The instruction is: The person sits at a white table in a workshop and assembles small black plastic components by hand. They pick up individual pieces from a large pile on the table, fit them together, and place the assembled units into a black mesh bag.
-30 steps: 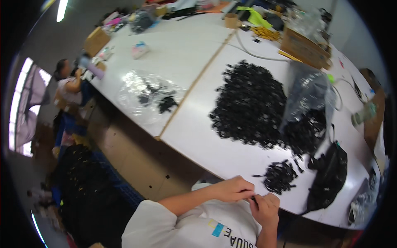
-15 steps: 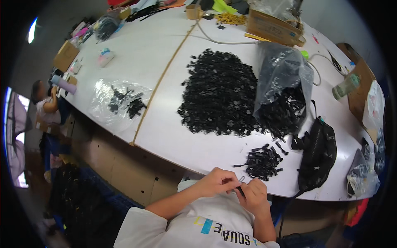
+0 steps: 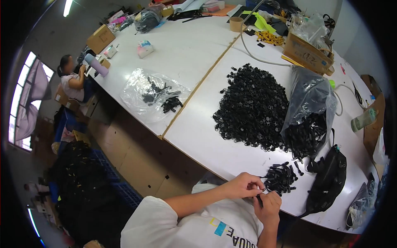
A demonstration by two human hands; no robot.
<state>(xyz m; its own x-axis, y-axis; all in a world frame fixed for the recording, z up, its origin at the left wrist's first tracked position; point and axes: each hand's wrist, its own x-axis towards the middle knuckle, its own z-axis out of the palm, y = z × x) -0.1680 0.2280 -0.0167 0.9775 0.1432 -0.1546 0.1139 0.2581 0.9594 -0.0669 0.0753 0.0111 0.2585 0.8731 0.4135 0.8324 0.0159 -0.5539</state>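
In front of my chest, at the table's near edge, both hands are close together. My right hand [image 3: 269, 205] pinches a small black strap-like piece [image 3: 259, 200]. My left hand [image 3: 245, 186] has thumb and forefinger closed at the upper end of that piece; what lies between those fingertips is mostly hidden. Just beyond the hands lies a small heap of short black pieces [image 3: 281, 178]. Farther off spreads a large pile of small black tabs with loop ends [image 3: 252, 107]. Beside it, a clear plastic bag [image 3: 310, 89] lies with more black pieces spilling from its mouth.
A black pouch [image 3: 329, 182] lies right of the small heap. Left of the table's seam, a flat plastic bag [image 3: 136, 89] bears a few black pieces. A cardboard box [image 3: 308, 51] and a grey hose [image 3: 258, 57] are at the back. Another person [image 3: 74, 80] sits far left.
My view has swung left, so the table appears farther right. The thin grey loop that stood up between my hands hardly shows now. Both hands stay together at the table edge.
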